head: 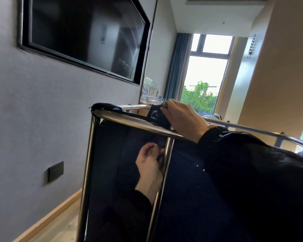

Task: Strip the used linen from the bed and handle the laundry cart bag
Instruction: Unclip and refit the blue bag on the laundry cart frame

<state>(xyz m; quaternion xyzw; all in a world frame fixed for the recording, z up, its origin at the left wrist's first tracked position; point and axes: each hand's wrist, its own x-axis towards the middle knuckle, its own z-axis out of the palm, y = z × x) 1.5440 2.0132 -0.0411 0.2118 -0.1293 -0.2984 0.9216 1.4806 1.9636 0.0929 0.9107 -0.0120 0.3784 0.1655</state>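
— Two hands are working at the laundry cart (pixel 89 163). Where is the bag sitting?

— The laundry bag (pixel 112 163) is hanging inside the chrome frame and filling the lower middle of what we are seeing. The television (pixel 86 35) is at ten o'clock and the window (pixel 205 72) at one o'clock. The bed is not showing at all.

— And what are we gripping?

— Our right hand (pixel 182 119) is wrapping its fingers around the bag's black corner tab (pixel 155 115), right on the top rail (pixel 129 122). Our left hand (pixel 150 165) is working at six o'clock from it, with its fingers curled in beside the upright post (pixel 157 210). We are unable to tell whether they are pinching a tie or holding nothing.

— So which step are we reading this as?

— We are judging it to be work on the bag's corner fastening, though we cannot tell whether it is being hooked or unhooked.

— How are we doing that well?

— We are advising a grip close to the rail. That way we are moving the tab straight toward twelve o'clock and not dragging it sideways along the chrome. The lower hand should be steadying the post or taking up slack in the cloth, so that the corner is not fighting the bag's weight and the cart is not rolling toward the wall at nine o'clock.
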